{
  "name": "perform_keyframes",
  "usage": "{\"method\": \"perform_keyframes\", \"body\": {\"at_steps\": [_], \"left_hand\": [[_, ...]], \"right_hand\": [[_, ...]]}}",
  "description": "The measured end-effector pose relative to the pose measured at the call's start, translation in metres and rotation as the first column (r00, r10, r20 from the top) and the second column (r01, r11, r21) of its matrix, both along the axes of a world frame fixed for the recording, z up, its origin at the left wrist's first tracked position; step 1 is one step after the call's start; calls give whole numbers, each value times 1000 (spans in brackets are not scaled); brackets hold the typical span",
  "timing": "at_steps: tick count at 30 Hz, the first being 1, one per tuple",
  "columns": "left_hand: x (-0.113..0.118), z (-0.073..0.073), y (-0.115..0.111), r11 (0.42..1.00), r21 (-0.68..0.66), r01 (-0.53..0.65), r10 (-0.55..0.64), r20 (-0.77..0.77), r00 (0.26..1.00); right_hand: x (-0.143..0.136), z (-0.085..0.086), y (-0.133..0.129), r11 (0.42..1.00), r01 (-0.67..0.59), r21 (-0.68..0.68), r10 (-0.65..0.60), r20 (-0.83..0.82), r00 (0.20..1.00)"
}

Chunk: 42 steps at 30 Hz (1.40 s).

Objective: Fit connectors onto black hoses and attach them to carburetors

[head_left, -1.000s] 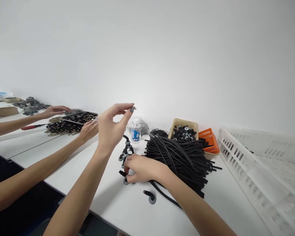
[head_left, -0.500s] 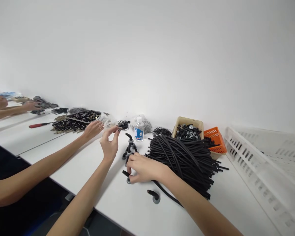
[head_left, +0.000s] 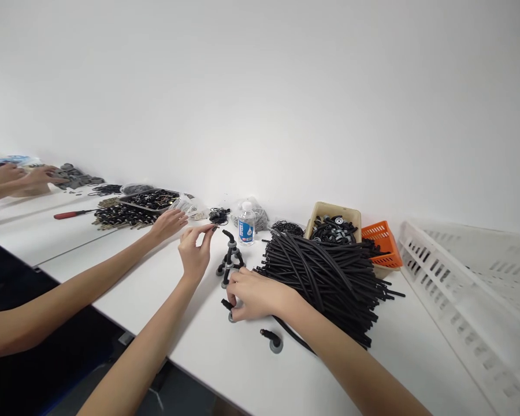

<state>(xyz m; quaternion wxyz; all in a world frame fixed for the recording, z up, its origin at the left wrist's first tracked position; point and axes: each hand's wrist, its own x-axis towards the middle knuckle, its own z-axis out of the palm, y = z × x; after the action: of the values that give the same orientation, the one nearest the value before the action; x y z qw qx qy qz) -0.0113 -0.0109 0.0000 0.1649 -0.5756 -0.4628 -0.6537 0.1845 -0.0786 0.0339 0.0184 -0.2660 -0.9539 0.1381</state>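
My left hand (head_left: 195, 251) is raised above the white table, thumb and forefinger pinched together; whatever lies between the fingertips is too small to make out. Lower and to the right, my right hand (head_left: 253, 294) has its fingers closed on a short black tube piece (head_left: 227, 304) with a grey ring at its base. Behind that hand, several similar black pieces with grey rings (head_left: 230, 260) stand close together. Another such piece (head_left: 272, 340) sits alone nearer the front edge. A large bundle of black tubes (head_left: 320, 277) lies beside my right forearm.
A labelled bottle (head_left: 246, 224) stands near the wall. Beyond the bundle are a beige bin (head_left: 359, 218), an orange basket (head_left: 397, 257) and a white crate (head_left: 463, 306). A co-worker's hand (head_left: 170, 224) rests near a parts tray (head_left: 127, 203); a red-handled screwdriver (head_left: 67, 215) lies left.
The thumb and forefinger of my left hand have come closer together. My right hand remains at the same tube piece. The view has shifted slightly. Farther left, another person's hands have moved.
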Motion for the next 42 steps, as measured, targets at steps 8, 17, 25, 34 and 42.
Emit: {"method": "perform_keyframes", "body": {"at_steps": [8,17,25,34,42], "left_hand": [[0,-2,1,1000,0,-20,20,-59,998],[2,-3,0,999,29,-44,47,-108,993],[3,-4,-1,1000,-7,-30,29,-100,995],[5,-4,1,996,94,1,12,-143,990],[5,-4,1,995,104,7,8,-148,989]], "right_hand": [[3,1,1,1000,2,-6,-2,-26,1000],[9,17,5,973,176,149,-109,-375,921],[9,5,15,931,306,197,-186,-466,865],[9,-7,23,942,297,160,-222,-369,903],[8,-9,27,949,281,143,-217,-351,911]]}}
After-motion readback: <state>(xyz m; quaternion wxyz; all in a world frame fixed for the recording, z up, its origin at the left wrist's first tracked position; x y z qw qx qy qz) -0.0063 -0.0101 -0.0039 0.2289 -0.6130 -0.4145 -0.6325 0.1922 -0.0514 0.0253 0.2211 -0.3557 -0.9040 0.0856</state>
